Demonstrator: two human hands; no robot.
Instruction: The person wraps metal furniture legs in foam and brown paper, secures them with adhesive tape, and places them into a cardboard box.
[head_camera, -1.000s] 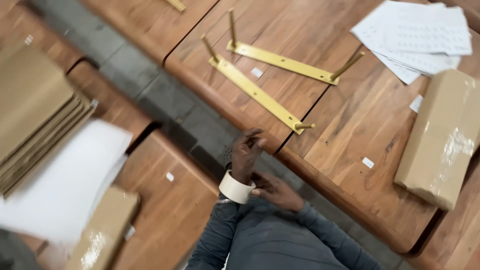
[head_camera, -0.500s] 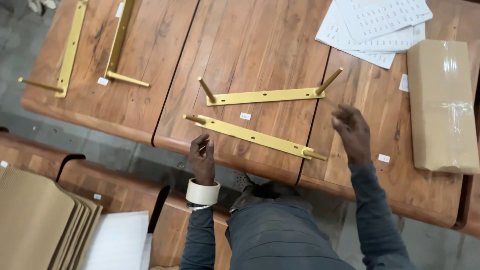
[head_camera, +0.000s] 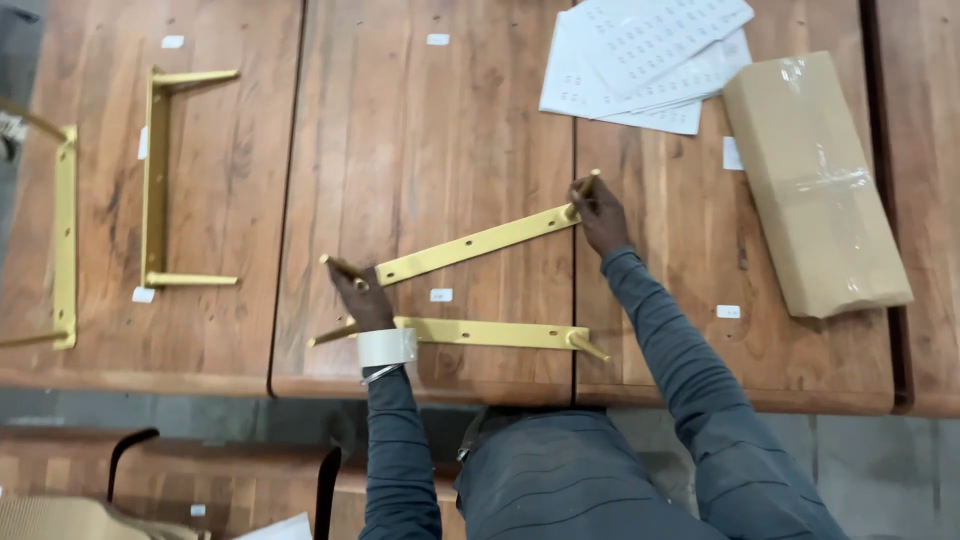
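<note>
a: right, what's under you, biggest first?

b: wooden tabletop (head_camera: 430, 130), then the brown wrapped parcel (head_camera: 815, 185) far right, white sheets (head_camera: 640, 60) up top, two more gold brackets (head_camera: 160, 180) off left.

a: and in hand?

b: upper gold bracket (head_camera: 478, 242), lying slanted mid-table, just above the lower gold bracket (head_camera: 480, 333). my left hand (head_camera: 358, 295) has fingers curled around its left peg; my right hand (head_camera: 600, 212) pinches the right peg, fingertips pressed together.

a: how to do it well?

b: i'd say grip both pegs evenly, keep the bar level, and clear the lower bracket so gold doesn't scrape gold. small white stickers (head_camera: 441, 295) lie between them.
</note>
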